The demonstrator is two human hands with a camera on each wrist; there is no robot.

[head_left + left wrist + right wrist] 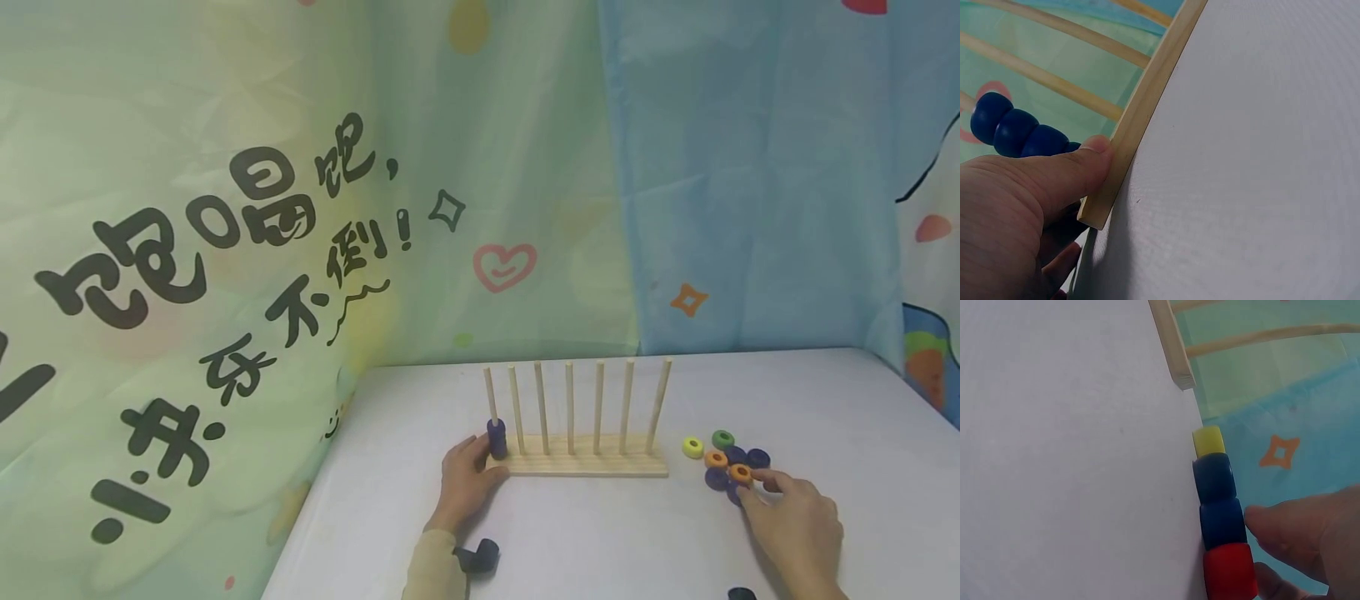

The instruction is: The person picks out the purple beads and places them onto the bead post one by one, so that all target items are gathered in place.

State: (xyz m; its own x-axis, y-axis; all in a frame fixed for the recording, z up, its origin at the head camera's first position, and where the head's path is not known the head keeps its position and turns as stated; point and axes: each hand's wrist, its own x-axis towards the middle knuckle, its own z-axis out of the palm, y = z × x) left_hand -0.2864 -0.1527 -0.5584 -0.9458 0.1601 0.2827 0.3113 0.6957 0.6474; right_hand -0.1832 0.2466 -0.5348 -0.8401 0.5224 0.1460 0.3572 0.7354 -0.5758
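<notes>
A wooden peg rack (pixel 585 465) stands on the white table, with several upright pegs. Dark blue beads (pixel 497 439) are stacked on its leftmost peg. My left hand (pixel 467 483) grips the rack's left end; in the left wrist view the thumb (pixel 1088 159) lies along the base edge beside the blue beads. Right of the rack lies a loose cluster of beads, with an orange bead (pixel 741 473) close to my right hand (pixel 798 521). That hand's fingertips are apart, just over the beads; in the right wrist view they are right at a blue bead (pixel 1223 523) and a red bead (pixel 1230 573).
Around the orange bead lie a yellow bead (pixel 692 447), a green bead (pixel 723 439), another orange bead (pixel 716 459) and several dark blue beads (pixel 758 459). The white table (pixel 585 542) reaches back to a printed cloth backdrop (pixel 502 167). A dark strap device (pixel 480 557) sits on the left wrist.
</notes>
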